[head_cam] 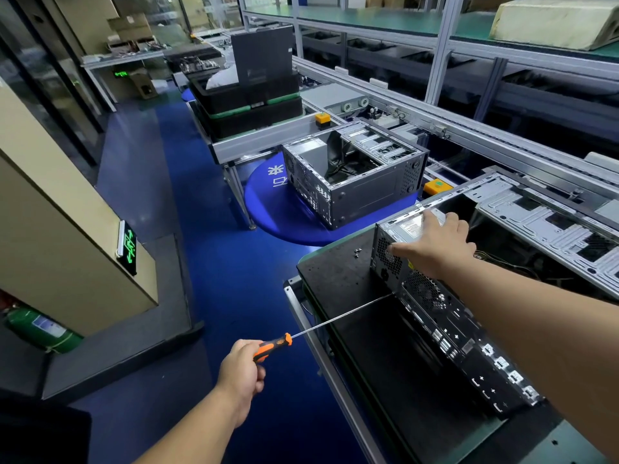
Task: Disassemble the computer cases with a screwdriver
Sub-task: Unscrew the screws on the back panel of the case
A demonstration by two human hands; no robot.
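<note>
An open computer case (452, 323) lies on its side on a black mat (368, 346), its rear panel facing me. My left hand (243, 371) grips the orange-and-black handle of a long screwdriver (335, 321); its thin shaft reaches to the rear panel just below the power supply (398, 249). My right hand (435, 244) rests on the power supply's top corner, thumb against its vented rear face, fingers over the top. A few loose screws (357, 252) lie on the mat left of the case.
A second bare case (351, 172) stands on a round blue platform (284, 222) beyond the mat. Black trays (251, 105) are stacked on a conveyor table further back. A conveyor rail (469, 128) and shelving run along the right. Blue floor lies to the left.
</note>
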